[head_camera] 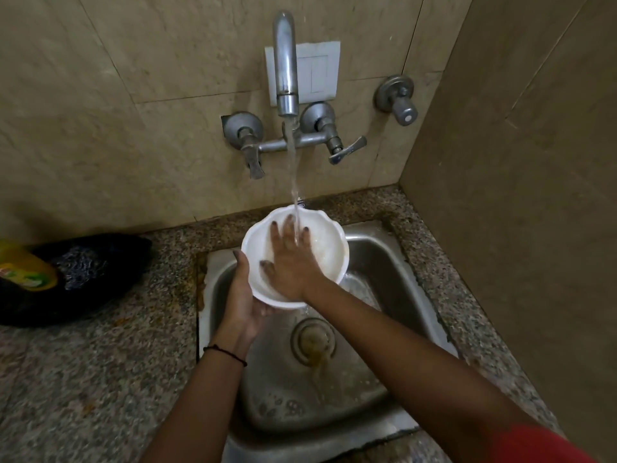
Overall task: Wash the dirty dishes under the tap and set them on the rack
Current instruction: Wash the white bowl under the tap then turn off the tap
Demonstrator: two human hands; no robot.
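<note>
A white bowl [325, 243] with a wavy rim is held over the steel sink [374, 255], tilted towards me. My left hand [242, 297] grips it from the left and underneath, thumb on the rim. My right hand [288, 262] lies flat inside the bowl with fingers spread. Water runs from the tap [285, 65] onto the bowl and my right fingers. Some spills off the bowl's lower edge into the sink.
Two lever handles [253, 162] [345, 150] sit below the spout, and a separate valve [397, 98] is on the wall at right. A yellow bottle [28, 267] rests on a dark scrubber net [86, 269] on the granite counter [100, 379] at left. Brownish water drains at the sink's outlet [314, 342].
</note>
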